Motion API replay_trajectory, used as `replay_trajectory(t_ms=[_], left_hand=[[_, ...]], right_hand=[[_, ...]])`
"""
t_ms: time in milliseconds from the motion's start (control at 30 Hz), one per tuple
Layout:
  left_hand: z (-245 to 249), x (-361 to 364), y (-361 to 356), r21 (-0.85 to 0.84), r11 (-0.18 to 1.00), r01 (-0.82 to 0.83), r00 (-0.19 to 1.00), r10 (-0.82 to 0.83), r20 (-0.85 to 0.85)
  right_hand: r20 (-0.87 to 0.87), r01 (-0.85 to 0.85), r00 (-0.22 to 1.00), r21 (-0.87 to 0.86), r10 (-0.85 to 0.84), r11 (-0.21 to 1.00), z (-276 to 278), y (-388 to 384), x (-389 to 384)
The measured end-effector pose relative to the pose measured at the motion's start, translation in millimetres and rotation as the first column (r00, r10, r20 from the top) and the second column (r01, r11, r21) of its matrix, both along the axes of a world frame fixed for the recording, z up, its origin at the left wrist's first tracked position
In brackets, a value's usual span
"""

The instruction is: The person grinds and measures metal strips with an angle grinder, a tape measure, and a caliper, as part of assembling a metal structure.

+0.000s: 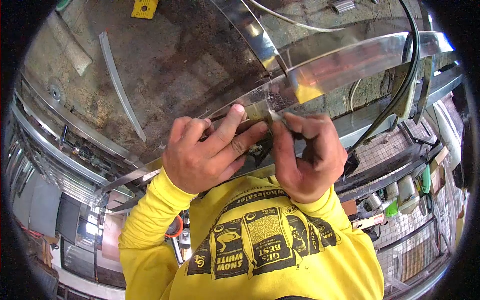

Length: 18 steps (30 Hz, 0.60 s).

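Note:
My left hand (210, 147) rests with its fingers spread over a long shiny metal strip (145, 171), fingertips along a flat piece near the strip's middle. Beside it, my right hand (307, 150) has thumb and index finger pinched together at a small pale object (275, 116), too small to name, touching the metal. Just beyond the fingertips, the strip meets another metal bar (257, 37) that runs away from me. A wider polished metal band (350, 57) continues to the right from this joint.
A thin curved metal strip (122, 87) and a yellow measuring piece (145, 8) lie on the worn work surface (180, 55). A black cable (385, 117) crosses the band on the right. Metal bars line the left side. A short metal tube (343, 6) is at the far edge.

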<state>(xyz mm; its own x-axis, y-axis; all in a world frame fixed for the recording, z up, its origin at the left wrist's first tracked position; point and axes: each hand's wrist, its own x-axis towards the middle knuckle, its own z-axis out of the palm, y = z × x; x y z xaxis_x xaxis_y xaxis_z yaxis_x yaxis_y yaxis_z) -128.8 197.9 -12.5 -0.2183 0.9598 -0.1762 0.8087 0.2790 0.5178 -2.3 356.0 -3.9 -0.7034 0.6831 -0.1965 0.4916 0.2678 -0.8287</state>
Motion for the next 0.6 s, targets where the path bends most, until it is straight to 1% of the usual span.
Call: replay_trajectory(t_ms=[67, 167, 267, 300, 400, 533, 600], left_hand=[[0.3, -1.0, 0.4, -0.008, 1.0, -0.001, 1.0, 0.002, 0.005], [0.7, -1.5, 0.8, -0.011, 1.0, 0.006, 1.0, -0.005, 0.007], [0.1, -0.8, -0.7, -0.006, 1.0, 0.002, 1.0, -0.002, 0.007], [-0.5, -0.6, -0.6, 0.0, 1.0, -0.009, 1.0, 0.009, 0.018], [0.3, -1.0, 0.0, -0.003, 1.0, -0.006, 1.0, 0.006, 0.012], [0.4, -1.1, 0.6, -0.012, 1.0, 0.003, 1.0, -0.002, 0.017], [-1.3, -1.8, 0.6, 0.003, 1.0, -0.011, 1.0, 0.011, 0.021]], right_hand=[[0.044, -0.023, 0.999, -0.031, 0.025, 0.999, 6.2, 1.4, 9.6], [-0.009, -0.031, 0.999, 0.04, 0.031, 0.999, -0.3, 2.6, 1.7], [-0.054, -0.025, 0.998, 0.05, 0.028, 0.998, -6.1, 4.0, -8.6], [-0.049, -0.009, 0.999, 0.016, 0.01, 1.0, -5.0, 1.9, -5.0], [0.007, -0.027, 1.0, 0.011, 0.027, 1.0, 1.7, 0.3, 14.1], [-0.058, 0.016, 0.998, 0.039, -0.014, 0.999, -7.9, -4.0, 12.7], [-0.089, 0.006, 0.996, 0.061, 0.0, 0.998, -12.8, -2.0, 2.4]])
